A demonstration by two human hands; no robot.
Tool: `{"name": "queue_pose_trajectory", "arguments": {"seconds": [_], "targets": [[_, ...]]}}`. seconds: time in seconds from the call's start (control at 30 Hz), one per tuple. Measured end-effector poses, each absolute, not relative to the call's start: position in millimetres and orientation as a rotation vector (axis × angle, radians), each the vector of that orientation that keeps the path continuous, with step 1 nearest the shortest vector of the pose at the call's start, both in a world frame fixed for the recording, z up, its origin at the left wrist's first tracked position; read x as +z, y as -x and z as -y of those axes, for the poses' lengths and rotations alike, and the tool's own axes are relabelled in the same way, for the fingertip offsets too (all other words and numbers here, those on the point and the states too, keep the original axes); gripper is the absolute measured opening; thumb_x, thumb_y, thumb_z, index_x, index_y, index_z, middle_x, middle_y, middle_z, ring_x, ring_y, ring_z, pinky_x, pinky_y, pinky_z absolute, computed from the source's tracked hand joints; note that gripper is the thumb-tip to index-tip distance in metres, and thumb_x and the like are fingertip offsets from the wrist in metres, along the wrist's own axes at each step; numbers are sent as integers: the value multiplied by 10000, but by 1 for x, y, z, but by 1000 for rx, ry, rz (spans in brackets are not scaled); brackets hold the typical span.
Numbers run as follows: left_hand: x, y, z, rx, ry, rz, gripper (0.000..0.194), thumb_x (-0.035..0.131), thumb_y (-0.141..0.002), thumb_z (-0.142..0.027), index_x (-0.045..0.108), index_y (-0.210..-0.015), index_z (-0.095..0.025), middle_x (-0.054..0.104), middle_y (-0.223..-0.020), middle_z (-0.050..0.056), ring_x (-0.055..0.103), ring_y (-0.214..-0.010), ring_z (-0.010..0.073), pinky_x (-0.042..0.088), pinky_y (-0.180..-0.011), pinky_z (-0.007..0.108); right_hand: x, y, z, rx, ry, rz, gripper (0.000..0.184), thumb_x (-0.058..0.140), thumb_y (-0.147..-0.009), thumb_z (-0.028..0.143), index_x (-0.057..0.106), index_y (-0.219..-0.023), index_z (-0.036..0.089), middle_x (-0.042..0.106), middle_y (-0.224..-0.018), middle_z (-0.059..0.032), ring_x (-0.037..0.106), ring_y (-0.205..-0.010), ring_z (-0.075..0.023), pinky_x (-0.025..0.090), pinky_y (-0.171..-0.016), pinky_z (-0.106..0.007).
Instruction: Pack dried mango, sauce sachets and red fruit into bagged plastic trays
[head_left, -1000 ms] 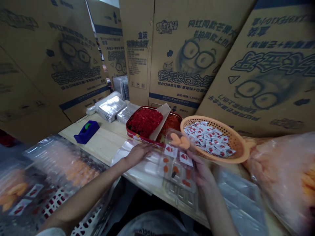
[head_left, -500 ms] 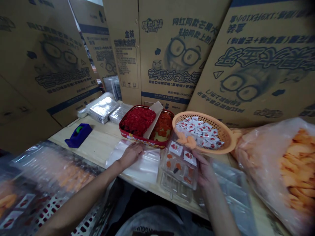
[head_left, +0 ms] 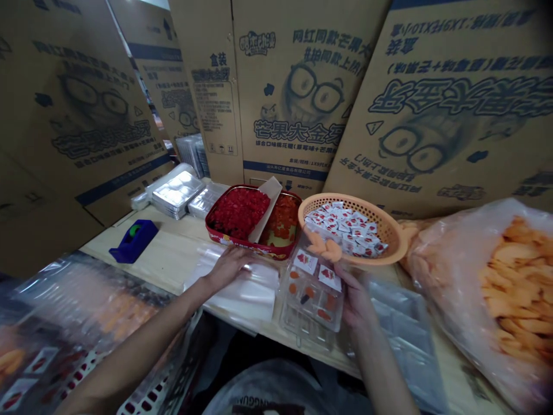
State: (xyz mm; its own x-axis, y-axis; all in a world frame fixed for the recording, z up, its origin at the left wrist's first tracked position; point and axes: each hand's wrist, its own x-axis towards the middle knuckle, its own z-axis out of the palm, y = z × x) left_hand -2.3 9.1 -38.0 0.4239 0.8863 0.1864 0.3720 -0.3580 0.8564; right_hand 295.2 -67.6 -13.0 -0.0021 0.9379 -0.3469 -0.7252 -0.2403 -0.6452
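Observation:
My left hand (head_left: 228, 268) is at the upper edge of some thin clear plastic bags (head_left: 246, 297), its fingers together and closed on the film; the fingertips are partly blurred. My right hand (head_left: 355, 297) grips the right side of a clear compartment tray (head_left: 317, 305). Inside that tray lie two white printed sachets (head_left: 305, 261), several small orange-red pieces, a dark piece, and curved orange candies (head_left: 326, 249) at the far end. More clear trays show beneath it. Just beyond my hands is a red tin (head_left: 276, 252) with red and orange bits, split by a white divider.
An orange basket (head_left: 397, 256) of sachets stands behind the tray. On the right are empty clear trays (head_left: 401, 334) and a big bag of orange candies (head_left: 514, 288). A blue tape dispenser (head_left: 133, 241) and stacked plastic packs (head_left: 177, 190) sit left. Cardboard boxes (head_left: 298, 155) wall the back.
The view has shifted slightly, so most things appear a little further left. My left fingers have moved slightly on the plastic bags. The right hand keeps its hold on the tray.

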Motion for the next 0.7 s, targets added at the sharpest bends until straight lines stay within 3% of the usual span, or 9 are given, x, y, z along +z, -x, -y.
{"name": "queue_pose_trajectory", "arguments": {"seconds": [0.13, 0.37, 0.53, 0.7], "targets": [[-52, 3, -6, 809, -1942, -1033, 342, 732, -610, -330, 674, -945, -300, 616, -1171, 52, 438, -1192, 249, 26, -1079, 401, -13, -298, 68, 1634, 910, 306, 139, 601, -702, 193, 688, -810, 207, 721, -785, -33, 674, -816, -253, 531, -814, -446], [-59, 3, -3, 805, -1914, -995, 135, 694, -654, -211, 690, -769, -283, 650, -1100, 55, 456, -1177, 247, 76, -1081, 407, -2, -290, 69, 1585, 950, 187, 111, 607, -686, 167, 681, -765, 195, 719, -727, -8, 677, -648, -207, 553, -761, -404], [-57, 2, 1, 862, -1953, -1005, 104, 653, -676, -164, 649, -708, -263, 670, -1005, 47, 544, -1040, 224, 121, -1079, 403, 1, -290, 70, 1585, 919, 208, 132, 605, -701, 174, 680, -808, 194, 721, -765, -12, 675, -676, -196, 558, -734, -364], [-53, 1, -1, 847, -2023, -1023, 231, 636, -692, -169, 638, -897, -274, 673, -880, 24, 582, -897, 200, 135, -1074, 431, -4, -292, 69, 1584, 950, 203, 133, 597, -710, 182, 682, -810, 205, 722, -787, -12, 677, -717, -209, 553, -744, -377]]}}
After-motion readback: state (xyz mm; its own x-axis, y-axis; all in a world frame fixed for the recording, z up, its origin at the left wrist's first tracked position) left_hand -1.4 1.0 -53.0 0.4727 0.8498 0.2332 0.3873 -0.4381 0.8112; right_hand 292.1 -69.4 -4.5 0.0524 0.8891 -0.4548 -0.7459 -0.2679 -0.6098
